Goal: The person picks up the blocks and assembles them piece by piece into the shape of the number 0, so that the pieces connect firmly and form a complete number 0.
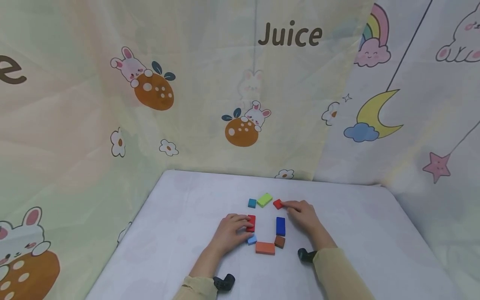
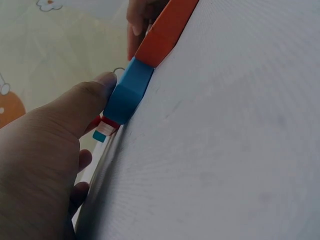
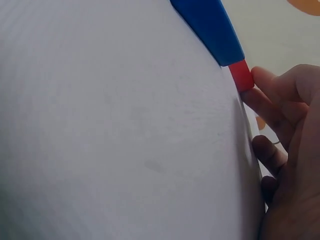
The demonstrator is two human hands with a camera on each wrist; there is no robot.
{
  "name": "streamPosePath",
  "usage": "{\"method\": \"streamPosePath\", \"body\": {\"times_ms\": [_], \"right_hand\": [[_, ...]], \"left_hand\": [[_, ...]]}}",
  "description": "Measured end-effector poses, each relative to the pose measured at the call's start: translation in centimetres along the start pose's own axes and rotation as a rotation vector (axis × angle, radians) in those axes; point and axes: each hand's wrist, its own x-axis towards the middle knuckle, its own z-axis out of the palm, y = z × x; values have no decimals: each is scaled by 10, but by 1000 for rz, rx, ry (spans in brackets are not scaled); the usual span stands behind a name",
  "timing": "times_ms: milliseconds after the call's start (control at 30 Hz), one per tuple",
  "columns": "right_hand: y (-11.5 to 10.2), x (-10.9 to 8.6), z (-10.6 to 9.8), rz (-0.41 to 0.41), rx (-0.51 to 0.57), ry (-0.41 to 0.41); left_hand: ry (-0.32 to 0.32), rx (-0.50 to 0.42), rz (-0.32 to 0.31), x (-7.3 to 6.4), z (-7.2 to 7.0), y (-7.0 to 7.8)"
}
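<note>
A loose ring of coloured blocks lies on the white table. My left hand (image 1: 229, 232) rests at its left side, fingers over the tall red block (image 1: 251, 221) and thumb against the light blue block (image 2: 128, 91). At the far right of the ring, my right hand (image 1: 304, 214) touches the small red block (image 1: 278, 204) with its fingertips. Left of that lie a green block (image 1: 264, 200) and a teal block (image 1: 252, 203). A dark blue block (image 1: 280, 226), a brown block (image 1: 279, 241) and an orange block (image 1: 265, 248) form the right and near sides.
White cloth covers the table (image 1: 180, 208). Behind it hangs a printed curtain (image 1: 202, 83) with rabbits, fruit and flowers. A dark wrist device sits near each sleeve, one at the left (image 1: 225, 283) and one at the right (image 1: 306, 255).
</note>
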Motion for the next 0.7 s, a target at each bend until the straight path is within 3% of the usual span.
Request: {"method": "streamPosePath", "body": {"times_ms": [233,567,700], "right_hand": [[3,-5,0,-43,-36,25],[2,-18,4,-141,-61,41],[2,-23,6,-128,-64,39]], "left_hand": [[6,-4,17,-1,0,3],[-13,7,-9,-1,-4,6],[-14,7,-10,-1,-5,6]]}}
